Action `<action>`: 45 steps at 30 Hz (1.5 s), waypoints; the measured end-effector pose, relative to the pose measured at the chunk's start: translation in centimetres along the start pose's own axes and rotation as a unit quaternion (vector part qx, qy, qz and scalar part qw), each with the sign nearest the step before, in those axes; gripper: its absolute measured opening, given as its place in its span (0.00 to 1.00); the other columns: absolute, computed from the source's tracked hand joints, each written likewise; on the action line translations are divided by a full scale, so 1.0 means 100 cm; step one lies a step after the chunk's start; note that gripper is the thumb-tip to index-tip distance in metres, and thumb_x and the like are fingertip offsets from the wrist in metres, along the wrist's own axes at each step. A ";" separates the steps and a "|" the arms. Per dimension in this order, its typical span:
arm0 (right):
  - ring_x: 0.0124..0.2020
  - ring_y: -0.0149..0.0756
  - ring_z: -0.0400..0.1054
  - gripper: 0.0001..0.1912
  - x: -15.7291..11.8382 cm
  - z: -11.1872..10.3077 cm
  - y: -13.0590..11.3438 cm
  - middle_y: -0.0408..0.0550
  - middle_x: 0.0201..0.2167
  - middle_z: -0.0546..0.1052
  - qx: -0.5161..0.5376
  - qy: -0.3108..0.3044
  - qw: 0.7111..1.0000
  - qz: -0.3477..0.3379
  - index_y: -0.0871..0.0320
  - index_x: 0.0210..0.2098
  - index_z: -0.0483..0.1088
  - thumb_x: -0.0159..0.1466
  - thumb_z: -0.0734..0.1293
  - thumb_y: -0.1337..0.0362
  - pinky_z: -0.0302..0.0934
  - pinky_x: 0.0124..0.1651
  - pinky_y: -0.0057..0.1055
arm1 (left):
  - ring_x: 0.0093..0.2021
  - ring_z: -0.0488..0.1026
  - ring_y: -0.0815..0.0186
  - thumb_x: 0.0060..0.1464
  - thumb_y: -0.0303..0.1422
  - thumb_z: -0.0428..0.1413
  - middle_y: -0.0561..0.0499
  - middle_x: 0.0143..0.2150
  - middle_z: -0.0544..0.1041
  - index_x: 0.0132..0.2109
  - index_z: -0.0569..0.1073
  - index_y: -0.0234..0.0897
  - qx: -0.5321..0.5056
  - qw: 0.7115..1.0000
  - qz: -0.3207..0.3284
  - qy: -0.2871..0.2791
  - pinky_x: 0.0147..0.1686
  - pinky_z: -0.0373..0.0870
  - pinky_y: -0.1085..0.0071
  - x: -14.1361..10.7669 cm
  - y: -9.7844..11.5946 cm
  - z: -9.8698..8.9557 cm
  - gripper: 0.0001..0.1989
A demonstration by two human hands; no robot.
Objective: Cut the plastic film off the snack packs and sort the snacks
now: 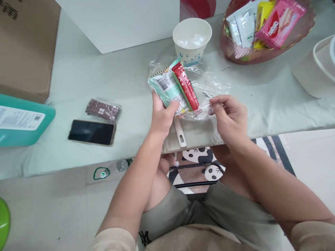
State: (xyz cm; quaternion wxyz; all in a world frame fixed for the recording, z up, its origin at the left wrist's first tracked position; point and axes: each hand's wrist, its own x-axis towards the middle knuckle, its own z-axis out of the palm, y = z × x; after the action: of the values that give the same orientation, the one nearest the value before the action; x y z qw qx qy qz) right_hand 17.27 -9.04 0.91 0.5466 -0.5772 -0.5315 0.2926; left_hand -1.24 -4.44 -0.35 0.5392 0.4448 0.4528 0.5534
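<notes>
Left hand (162, 116), nearer, clasps the mint packet (170, 87); right hand (231, 118) pinches the clear bag (209, 83). The red packet (186, 86) lies at the left's one o'clock, long axis eleven-to-five.

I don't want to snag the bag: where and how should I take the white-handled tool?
Probably best pinched by the white handle across its long edges, from the near edge of the table: its slim, holed end points that way, clear of the plastic bag.
</notes>
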 end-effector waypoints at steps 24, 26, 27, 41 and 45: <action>0.22 0.27 0.67 0.04 0.002 0.007 0.012 0.41 0.29 0.75 0.190 -0.015 0.974 0.125 0.54 0.37 0.74 0.61 0.68 0.64 0.64 0.23 0.27 | 0.63 0.70 0.47 0.51 0.48 0.68 0.44 0.59 0.77 0.56 0.75 0.44 0.309 0.920 0.210 -0.115 0.65 0.62 0.52 -0.022 0.016 -0.009 0.28; 0.22 0.27 0.67 0.04 0.001 0.007 0.010 0.41 0.28 0.75 0.190 -0.023 0.973 0.132 0.54 0.36 0.74 0.61 0.68 0.63 0.64 0.23 0.27 | 0.55 0.75 0.50 0.54 0.44 0.65 0.45 0.51 0.82 0.49 0.79 0.44 0.357 0.886 0.232 -0.182 0.59 0.67 0.53 -0.024 0.016 -0.005 0.18; 0.22 0.27 0.67 0.04 0.001 0.006 0.010 0.41 0.28 0.74 0.188 -0.026 0.973 0.134 0.54 0.36 0.73 0.61 0.68 0.63 0.64 0.23 0.26 | 0.51 0.78 0.52 0.57 0.41 0.63 0.46 0.46 0.84 0.46 0.81 0.43 0.373 0.876 0.240 -0.190 0.55 0.69 0.55 -0.024 0.015 -0.003 0.11; 0.18 0.26 0.59 0.04 0.019 -0.034 0.011 0.38 0.21 0.66 0.104 0.059 0.979 0.167 0.54 0.29 0.69 0.56 0.64 0.69 0.52 0.22 0.26 | 0.34 0.81 0.64 0.54 0.28 0.64 0.52 0.30 0.83 0.32 0.80 0.42 0.271 0.912 0.276 -0.141 0.37 0.78 0.66 -0.028 0.021 -0.045 0.04; 0.21 0.31 0.61 0.09 0.017 -0.053 0.010 0.41 0.19 0.68 -0.064 -0.011 0.986 0.151 0.54 0.29 0.73 0.56 0.62 0.72 0.57 0.27 0.31 | 0.31 0.74 0.67 0.47 0.24 0.59 0.54 0.26 0.76 0.27 0.70 0.39 0.336 0.889 0.264 -0.163 0.32 0.72 0.69 -0.037 0.032 -0.055 0.07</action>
State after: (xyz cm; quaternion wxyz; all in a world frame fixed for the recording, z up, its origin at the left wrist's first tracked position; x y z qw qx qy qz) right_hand 22.90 -9.00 1.61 0.4521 -0.6812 -0.4616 0.3442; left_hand -7.16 -8.33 1.67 0.2579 0.7864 0.3838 0.4095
